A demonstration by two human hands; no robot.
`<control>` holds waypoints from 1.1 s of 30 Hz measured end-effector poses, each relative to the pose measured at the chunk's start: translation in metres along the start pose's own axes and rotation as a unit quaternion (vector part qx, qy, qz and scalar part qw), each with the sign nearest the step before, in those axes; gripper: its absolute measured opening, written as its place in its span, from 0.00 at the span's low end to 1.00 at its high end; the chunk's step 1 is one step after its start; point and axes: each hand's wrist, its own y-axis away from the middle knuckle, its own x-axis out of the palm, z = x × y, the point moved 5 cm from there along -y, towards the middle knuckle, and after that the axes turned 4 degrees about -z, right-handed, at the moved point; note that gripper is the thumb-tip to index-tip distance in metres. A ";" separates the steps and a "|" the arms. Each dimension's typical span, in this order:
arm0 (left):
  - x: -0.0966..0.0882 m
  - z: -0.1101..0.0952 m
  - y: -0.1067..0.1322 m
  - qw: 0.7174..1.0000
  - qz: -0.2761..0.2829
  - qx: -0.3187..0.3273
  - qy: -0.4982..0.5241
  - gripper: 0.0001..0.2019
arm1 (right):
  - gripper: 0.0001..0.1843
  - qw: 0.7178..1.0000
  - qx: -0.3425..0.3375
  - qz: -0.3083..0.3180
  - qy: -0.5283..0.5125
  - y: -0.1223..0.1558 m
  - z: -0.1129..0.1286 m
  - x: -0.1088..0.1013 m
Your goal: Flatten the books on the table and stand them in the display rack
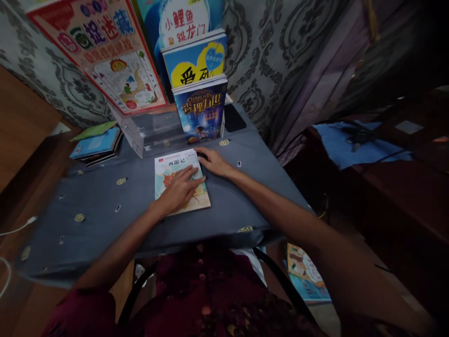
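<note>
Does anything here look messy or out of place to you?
Mildly. What looks like a picture book lies low at the right, below the table, while the other books are up on it. The small stack at the table's left looks uneven: its edges don't line up.

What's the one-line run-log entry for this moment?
left hand: spread on closed book | right hand: at book's far right corner | book: flat on tablecloth | beyond: upright books

Centre bk [170, 178] wht/teal/orange; tablecloth [115, 192] grey-blue w/ yel. motifs; shirt [182, 290] maroon.
</note>
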 end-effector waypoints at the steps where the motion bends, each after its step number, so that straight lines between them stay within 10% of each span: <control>1: 0.000 -0.005 0.005 1.000 0.006 0.005 0.004 0.21 | 0.25 1.000 0.005 0.002 0.016 0.001 0.000 0.000; 11: -0.004 -0.047 0.045 0.998 0.017 0.056 0.007 0.22 | 0.24 0.998 -0.029 -0.010 0.046 0.006 -0.002 0.004; 28: -0.021 -0.036 0.144 0.959 -0.130 -0.131 -0.214 0.20 | 0.24 0.990 -0.041 0.016 0.134 0.013 0.000 0.012; 33: -0.010 -0.050 0.141 0.965 -0.113 -0.123 -0.204 0.21 | 0.25 0.989 -0.042 0.017 0.138 0.013 0.001 0.012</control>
